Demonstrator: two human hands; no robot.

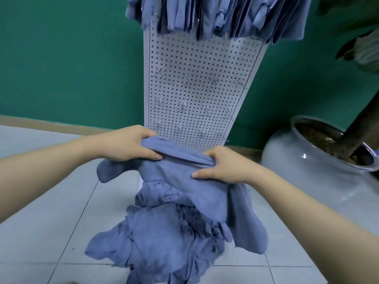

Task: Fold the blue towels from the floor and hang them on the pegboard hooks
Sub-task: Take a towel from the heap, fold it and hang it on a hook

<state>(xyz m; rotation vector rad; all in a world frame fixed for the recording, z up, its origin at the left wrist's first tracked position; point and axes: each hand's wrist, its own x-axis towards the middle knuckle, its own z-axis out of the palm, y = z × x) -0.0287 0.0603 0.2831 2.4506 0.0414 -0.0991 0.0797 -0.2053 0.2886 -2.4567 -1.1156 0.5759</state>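
From the head view, both hands hold one blue towel [184,181] by its upper edge, just in front of the foot of the pegboard [196,78]. The left hand [127,143] pinches the edge with the thumb on the near face and the fingers curled over the far side. The right hand [223,165] grips the same edge lower and further right, thumb laid flat across the cloth and fingers wrapped behind.

The held edge runs left to right between the two hands and tilts down toward the right hand, so the towel's long axis lies crosswise to the person. The rest of the towel hangs down from that edge, one corner flopping under the left hand and a longer flap drooping past the right wrist. It is not yet neatly folded.

Below it, touching or nearly so, the pile of blue towels [164,238] lies crumpled on the tiled floor [51,212].

The bare hooks [182,104] stand in rows on the board just above and beyond the hands; the nearest row sits between the two hands and slightly higher. Hung towels [215,15] already crowd the top of the board. Both hands seem about equally near the lowest hooks, so the lift looks to be up and forward.

A potted plant [320,156] stands to the right, well apart from the towel.
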